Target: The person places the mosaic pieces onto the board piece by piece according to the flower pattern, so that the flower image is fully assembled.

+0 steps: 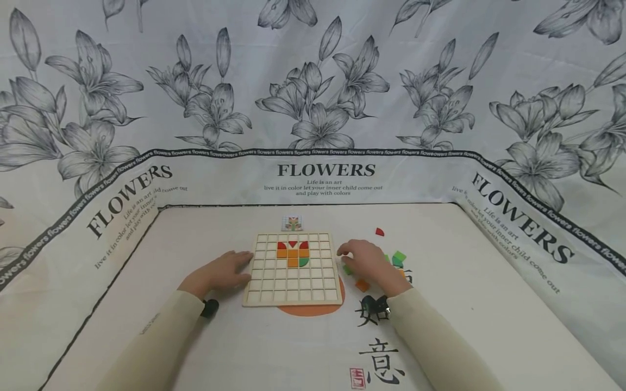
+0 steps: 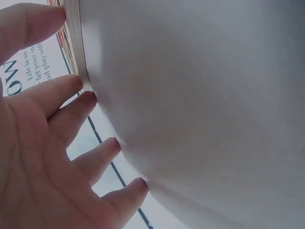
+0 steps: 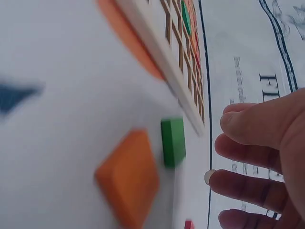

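The grid board (image 1: 292, 284) is laid flat on the tabletop (image 1: 220, 347), with red, orange and green pieces (image 1: 292, 253) seated in its upper-middle cells. Its left edge is touched by the left hand (image 1: 222, 271); this grip is wide, with the fingers spread. The right hand (image 1: 364, 258) is held just beside the right edge, its grip relaxed and the fingers loosely curved. A loose orange piece (image 3: 128, 179) and a green piece (image 3: 173, 142) are located nearby. A picture card (image 1: 292, 223) is positioned beyond the far edge.
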Action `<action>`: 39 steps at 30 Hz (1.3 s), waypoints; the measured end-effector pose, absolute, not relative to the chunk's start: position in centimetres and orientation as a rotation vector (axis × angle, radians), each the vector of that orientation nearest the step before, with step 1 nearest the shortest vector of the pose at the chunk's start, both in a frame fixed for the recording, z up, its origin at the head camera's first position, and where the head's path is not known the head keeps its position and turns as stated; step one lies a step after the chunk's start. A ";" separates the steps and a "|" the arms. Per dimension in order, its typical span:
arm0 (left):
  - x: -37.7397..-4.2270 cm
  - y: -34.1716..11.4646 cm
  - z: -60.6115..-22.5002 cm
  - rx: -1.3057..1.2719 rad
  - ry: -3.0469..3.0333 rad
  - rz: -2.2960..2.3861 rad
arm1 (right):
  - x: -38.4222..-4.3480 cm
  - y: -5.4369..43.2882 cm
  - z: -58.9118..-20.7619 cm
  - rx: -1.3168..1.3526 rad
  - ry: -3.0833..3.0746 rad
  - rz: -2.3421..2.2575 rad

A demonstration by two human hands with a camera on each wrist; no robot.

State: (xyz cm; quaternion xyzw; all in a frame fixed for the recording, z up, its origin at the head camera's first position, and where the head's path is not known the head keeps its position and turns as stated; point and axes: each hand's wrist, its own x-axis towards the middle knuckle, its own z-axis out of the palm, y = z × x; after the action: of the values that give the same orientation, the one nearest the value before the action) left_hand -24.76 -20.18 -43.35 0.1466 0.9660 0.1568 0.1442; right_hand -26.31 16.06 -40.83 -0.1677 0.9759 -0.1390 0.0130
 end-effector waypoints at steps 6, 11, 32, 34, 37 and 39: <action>-24.8 -20.0 -43.2 0.384 2.760 0.432 | -26.2 19.7 -41.0 -0.437 3.062 -0.434; -24.8 -20.0 -43.3 0.358 2.744 0.387 | -26.4 22.7 -40.5 -0.335 3.048 -0.465; -24.4 -19.8 -43.0 0.357 2.737 0.449 | -27.0 27.2 -41.1 -0.057 2.954 -0.403; -24.3 -19.8 -42.9 0.360 2.742 0.463 | -27.0 27.2 -41.1 -0.044 2.952 -0.403; -24.3 -19.9 -43.0 0.359 2.747 0.474 | -27.0 27.2 -41.1 -0.031 2.944 -0.412; -24.3 -19.9 -43.0 0.360 2.749 0.474 | -27.0 27.2 -41.1 -0.021 2.937 -0.417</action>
State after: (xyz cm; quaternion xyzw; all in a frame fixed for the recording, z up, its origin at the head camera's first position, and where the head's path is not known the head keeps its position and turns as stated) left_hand -24.31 -19.89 -43.00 0.1264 0.9641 0.1663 0.1639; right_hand -27.04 27.23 -41.15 -0.0070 0.9863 -0.1401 0.0874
